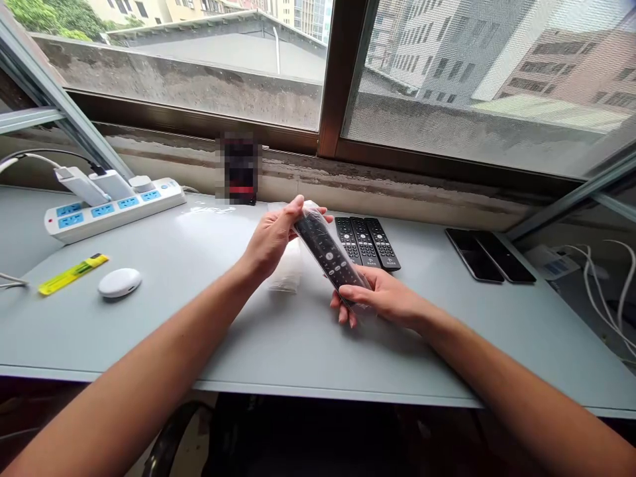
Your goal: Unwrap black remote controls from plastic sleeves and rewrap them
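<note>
A black remote control (328, 255) in a clear plastic sleeve is held tilted above the table, between both hands. My left hand (273, 238) is closed on the sleeve's upper end, thumb and fingers pinching it. Around the lower end of the remote, my right hand (377, 295) is closed, its thumb lying across the front. Just behind, three bare black remotes (366, 244) lie side by side on the table. Partly hidden by my left hand, a pile of clear plastic sleeves (285, 271) rests on the tabletop.
The grey table (308, 358) stands against a window. At left are a white power strip (114, 209) with plugged-in chargers, a yellow packet (73, 273) and a white oval case (120, 283). Two dark phones (489, 256) lie at right, near white cables (596, 285).
</note>
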`<state>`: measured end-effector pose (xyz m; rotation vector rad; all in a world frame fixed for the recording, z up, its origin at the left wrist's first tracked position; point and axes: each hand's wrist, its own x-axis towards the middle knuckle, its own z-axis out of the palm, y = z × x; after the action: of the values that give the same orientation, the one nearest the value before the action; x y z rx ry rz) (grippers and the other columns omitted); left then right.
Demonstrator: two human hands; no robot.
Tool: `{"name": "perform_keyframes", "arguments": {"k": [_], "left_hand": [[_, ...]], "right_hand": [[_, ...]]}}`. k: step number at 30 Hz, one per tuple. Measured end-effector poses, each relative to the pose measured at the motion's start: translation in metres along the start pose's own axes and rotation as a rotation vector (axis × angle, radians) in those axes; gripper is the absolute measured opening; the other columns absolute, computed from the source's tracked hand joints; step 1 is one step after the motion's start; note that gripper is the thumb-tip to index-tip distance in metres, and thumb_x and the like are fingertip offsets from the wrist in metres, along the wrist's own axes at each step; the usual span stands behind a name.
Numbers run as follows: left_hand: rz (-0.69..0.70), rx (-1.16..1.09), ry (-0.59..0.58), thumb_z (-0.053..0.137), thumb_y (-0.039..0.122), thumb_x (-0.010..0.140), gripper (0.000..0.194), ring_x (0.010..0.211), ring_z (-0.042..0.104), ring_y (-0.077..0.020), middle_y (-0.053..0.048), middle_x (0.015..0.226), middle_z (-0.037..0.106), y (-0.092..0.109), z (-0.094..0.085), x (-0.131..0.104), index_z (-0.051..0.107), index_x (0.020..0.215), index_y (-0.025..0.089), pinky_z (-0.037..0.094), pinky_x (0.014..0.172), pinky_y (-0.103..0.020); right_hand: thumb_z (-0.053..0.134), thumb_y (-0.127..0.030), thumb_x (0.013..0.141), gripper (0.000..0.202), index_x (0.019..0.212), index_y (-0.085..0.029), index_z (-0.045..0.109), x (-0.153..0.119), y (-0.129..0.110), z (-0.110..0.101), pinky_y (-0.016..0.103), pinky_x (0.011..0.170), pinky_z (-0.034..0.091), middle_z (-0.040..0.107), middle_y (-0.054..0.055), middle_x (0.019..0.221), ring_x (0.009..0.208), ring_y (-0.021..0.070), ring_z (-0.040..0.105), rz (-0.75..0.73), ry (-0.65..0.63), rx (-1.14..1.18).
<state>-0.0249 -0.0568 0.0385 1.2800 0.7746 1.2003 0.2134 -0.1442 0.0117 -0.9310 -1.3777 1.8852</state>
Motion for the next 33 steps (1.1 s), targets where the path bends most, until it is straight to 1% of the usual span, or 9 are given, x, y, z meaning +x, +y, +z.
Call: {"name": "perform_keyframes", "arguments": {"k": [4,7,9,14,17,23,27,30,33], "left_hand": [[-0.048,0.035,-0.045,0.075,0.09,0.092,0.077,0.122,0.082,-0.0374,-0.016,0.118,0.088,0.0013,-0.0009,-0.0013,0.087,0.113,0.017,0.06,0.112,-0.048],[-0.081,0.045,-0.124,0.079,0.089,0.089,0.076,0.115,0.083,-0.0372,-0.017,0.113,0.088,-0.0015,-0.002,-0.0008,0.087,0.104,0.015,0.061,0.111,-0.049],[-0.082,0.039,-0.139,0.08,0.088,0.089,0.076,0.113,0.084,-0.0375,-0.017,0.111,0.088,-0.0034,-0.0017,-0.0009,0.088,0.103,0.014,0.061,0.112,-0.05],[-0.039,0.016,-0.097,0.076,0.087,0.093,0.078,0.122,0.082,-0.039,-0.019,0.116,0.089,-0.0047,-0.0008,-0.0018,0.089,0.12,0.014,0.059,0.117,-0.051],[-0.022,-0.01,-0.09,0.077,0.081,0.097,0.073,0.123,0.082,-0.0386,-0.018,0.118,0.089,-0.0049,-0.0023,-0.0009,0.088,0.126,0.015,0.059,0.116,-0.05],[0.044,0.033,-0.096,0.082,0.073,0.098,0.059,0.129,0.08,-0.0377,-0.018,0.125,0.088,-0.0047,-0.0015,-0.0009,0.09,0.108,0.015,0.059,0.116,-0.047],[0.013,0.011,-0.081,0.077,0.082,0.095,0.07,0.131,0.079,-0.0388,-0.018,0.129,0.087,-0.0059,-0.0009,-0.0017,0.088,0.116,0.016,0.059,0.115,-0.048],[-0.064,0.054,-0.153,0.075,0.088,0.093,0.077,0.122,0.081,-0.039,-0.018,0.122,0.088,-0.0066,-0.0016,-0.0017,0.088,0.113,0.015,0.061,0.112,-0.05],[-0.087,0.096,-0.216,0.072,0.088,0.095,0.076,0.113,0.082,-0.037,-0.017,0.114,0.088,-0.0057,-0.001,-0.0024,0.089,0.106,0.014,0.061,0.111,-0.051]], "right_hand": [[0.094,-0.048,0.098,0.039,0.109,-0.017,0.073,-0.0014,0.0021,-0.0005,0.028,0.063,0.068,0.084,0.008,0.101,0.076,0.0185,0.082,-0.001,0.02,0.017],[0.093,-0.048,0.099,0.04,0.115,-0.018,0.072,-0.0016,0.0018,-0.0002,0.028,0.064,0.068,0.084,0.007,0.1,0.077,0.0187,0.082,-0.02,0.029,0.042],[0.093,-0.048,0.099,0.04,0.116,-0.018,0.072,-0.0015,0.0013,0.0004,0.028,0.065,0.068,0.084,0.007,0.1,0.078,0.0186,0.083,-0.016,0.035,0.043],[0.094,-0.049,0.098,0.041,0.112,-0.018,0.072,-0.0011,0.001,0.0007,0.029,0.068,0.069,0.084,0.008,0.102,0.079,0.0183,0.082,-0.001,0.026,0.034],[0.093,-0.049,0.099,0.039,0.108,-0.017,0.073,-0.0011,0.0007,0.0001,0.029,0.069,0.07,0.085,0.009,0.105,0.081,0.0185,0.083,0.003,0.017,0.024],[0.095,-0.046,0.097,0.037,0.108,-0.017,0.074,-0.0015,-0.0007,0.0,0.029,0.074,0.07,0.085,0.009,0.109,0.085,0.0182,0.084,0.018,0.014,0.032],[0.096,-0.046,0.096,0.038,0.109,-0.018,0.074,-0.0017,-0.0008,-0.0001,0.03,0.073,0.07,0.085,0.009,0.108,0.083,0.0186,0.083,0.004,0.025,0.02],[0.095,-0.047,0.098,0.038,0.111,-0.017,0.074,-0.0022,-0.0013,-0.0007,0.032,0.077,0.07,0.085,0.008,0.105,0.081,0.0177,0.082,-0.011,0.043,0.008],[0.094,-0.047,0.099,0.038,0.111,-0.017,0.075,-0.0029,-0.0025,-0.001,0.033,0.08,0.07,0.085,0.008,0.103,0.082,0.0173,0.082,-0.008,0.044,0.008]]}}
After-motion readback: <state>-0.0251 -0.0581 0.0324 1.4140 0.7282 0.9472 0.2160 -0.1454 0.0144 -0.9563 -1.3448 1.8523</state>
